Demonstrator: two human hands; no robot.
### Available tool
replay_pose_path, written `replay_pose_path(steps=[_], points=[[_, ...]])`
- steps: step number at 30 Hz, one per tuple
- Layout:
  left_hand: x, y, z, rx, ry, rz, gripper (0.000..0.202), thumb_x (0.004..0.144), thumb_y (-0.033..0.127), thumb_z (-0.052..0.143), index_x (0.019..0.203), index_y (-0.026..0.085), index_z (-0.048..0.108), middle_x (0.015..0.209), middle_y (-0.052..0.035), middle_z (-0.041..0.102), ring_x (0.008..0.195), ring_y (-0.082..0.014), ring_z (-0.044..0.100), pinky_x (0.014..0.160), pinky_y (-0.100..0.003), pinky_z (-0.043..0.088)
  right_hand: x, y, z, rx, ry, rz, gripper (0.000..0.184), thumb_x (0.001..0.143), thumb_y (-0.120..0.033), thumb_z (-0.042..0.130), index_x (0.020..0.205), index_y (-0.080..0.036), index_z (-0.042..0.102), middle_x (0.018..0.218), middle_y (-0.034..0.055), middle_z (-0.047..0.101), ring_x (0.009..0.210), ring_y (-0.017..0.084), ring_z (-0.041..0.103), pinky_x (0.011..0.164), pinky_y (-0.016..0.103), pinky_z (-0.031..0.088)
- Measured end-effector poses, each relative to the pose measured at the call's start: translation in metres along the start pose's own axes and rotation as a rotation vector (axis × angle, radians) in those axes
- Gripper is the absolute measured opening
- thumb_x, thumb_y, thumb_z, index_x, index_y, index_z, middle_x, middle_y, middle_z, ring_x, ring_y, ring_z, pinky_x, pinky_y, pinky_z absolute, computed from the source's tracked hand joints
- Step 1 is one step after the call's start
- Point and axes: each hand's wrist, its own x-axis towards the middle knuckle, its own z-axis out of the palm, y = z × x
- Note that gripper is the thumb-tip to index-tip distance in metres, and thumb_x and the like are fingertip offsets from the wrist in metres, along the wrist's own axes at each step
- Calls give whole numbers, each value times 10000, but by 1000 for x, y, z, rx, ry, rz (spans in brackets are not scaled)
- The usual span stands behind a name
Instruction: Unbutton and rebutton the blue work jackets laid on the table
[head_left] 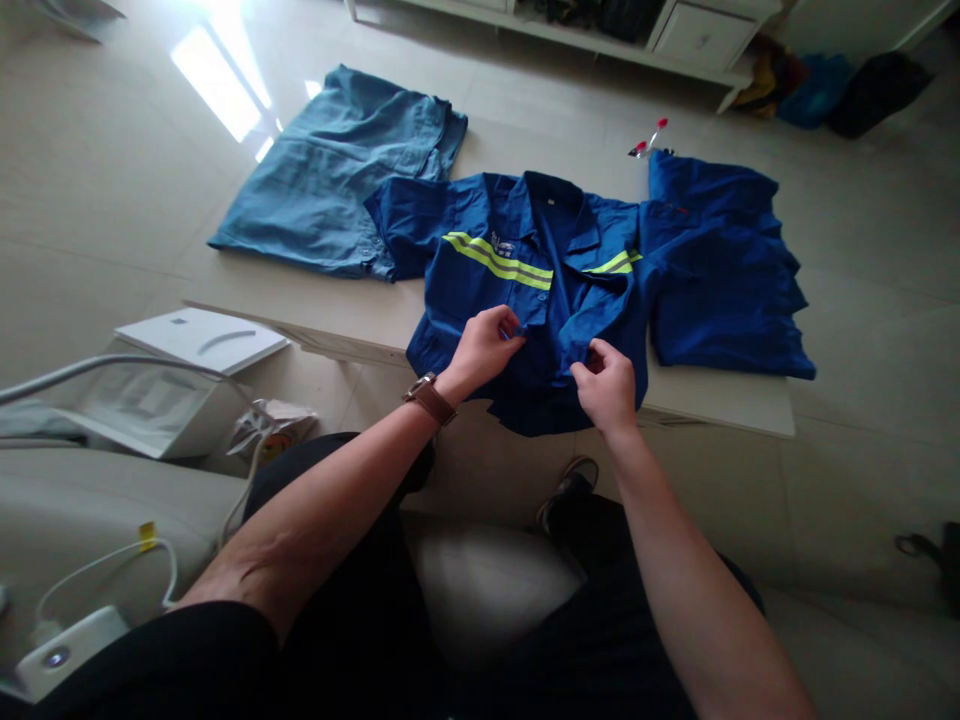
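A dark blue work shirt point(525, 270) with yellow reflective stripes lies face up on a low white table point(720, 395), its hem hanging over the near edge. My left hand point(487, 345), with a brown watch strap on its wrist, pinches the left side of the shirt's front opening. My right hand point(606, 385) pinches the right side of the opening, a little lower. Both hands are closed on the fabric, close together near the shirt's lower front.
A lighter blue shirt point(337, 175) lies at the table's far left, a folded dark blue garment point(720, 270) at the right. A small red and white object point(646, 142) sits behind. A white box point(191, 345), cables and a grey sofa are at my left.
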Motion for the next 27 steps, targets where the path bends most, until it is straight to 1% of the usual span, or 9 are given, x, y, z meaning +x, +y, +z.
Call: replay_pose_path(steps=[2, 3, 6, 8, 10, 13, 18, 23, 27], points=[[-5, 8, -1, 71, 71, 105, 122, 796, 87, 728, 880, 164, 687, 828, -16, 677, 763, -144, 592, 729, -270, 448, -2, -5, -1, -99, 6, -68, 101, 732, -188, 586, 811, -198, 647, 698, 3, 573, 632, 169, 482, 656, 320, 406], [-8, 11, 1, 105, 71, 156, 116, 804, 81, 716, 878, 168, 690, 845, -22, 683, 772, -148, 594, 744, -275, 452, -4, -6, -1, -129, 5, -104, 105, 734, -180, 584, 818, -197, 645, 727, 12, 580, 653, 174, 493, 673, 325, 413], [-17, 18, 8, 151, -19, 246, 110, 832, 90, 684, 897, 175, 710, 885, -39, 697, 779, -158, 604, 758, -282, 466, -7, -10, 2, -130, -41, -179, 113, 761, -185, 580, 850, -193, 649, 802, 35, 602, 694, 184, 527, 700, 328, 437], [-21, 20, 13, 171, -66, 252, 119, 829, 89, 670, 888, 176, 727, 880, -46, 700, 773, -166, 610, 759, -286, 474, -9, -12, 4, -114, -73, -196, 105, 775, -189, 578, 850, -194, 650, 813, 37, 607, 687, 181, 534, 705, 325, 451], [-23, 20, 17, 202, -82, 236, 139, 804, 71, 656, 841, 176, 739, 850, -47, 697, 762, -173, 612, 765, -292, 478, -10, -14, 5, -111, -78, -201, 99, 771, -184, 578, 837, -197, 650, 807, 35, 609, 676, 177, 533, 705, 323, 457], [-22, 18, 18, 231, -65, 204, 160, 778, 63, 648, 792, 179, 758, 809, -45, 694, 747, -180, 616, 770, -300, 479, -11, -16, 5, -123, -77, -211, 102, 748, -173, 585, 822, -202, 649, 794, 29, 608, 665, 176, 530, 696, 320, 456], [-22, 16, 19, 251, -22, 189, 182, 828, 91, 645, 794, 191, 793, 832, -53, 707, 761, -181, 626, 776, -300, 482, -12, -18, 6, -150, -94, -247, 158, 717, -135, 567, 830, -204, 651, 819, 39, 618, 679, 183, 534, 707, 325, 466], [-26, 18, 19, 288, -45, 249, 229, 931, 144, 602, 868, 183, 818, 894, -78, 695, 807, -180, 629, 792, -300, 490, -14, -16, 7, -155, -101, -270, 187, 718, -129, 553, 859, -200, 652, 855, 53, 625, 729, 198, 561, 745, 336, 479], [-27, 17, 19, 295, -76, 314, 260, 955, 132, 566, 928, 189, 818, 927, -80, 676, 873, -185, 626, 838, -298, 499, -15, -15, 7, -152, -90, -275, 206, 724, -147, 557, 895, -200, 658, 876, 61, 636, 755, 211, 579, 768, 348, 492]])
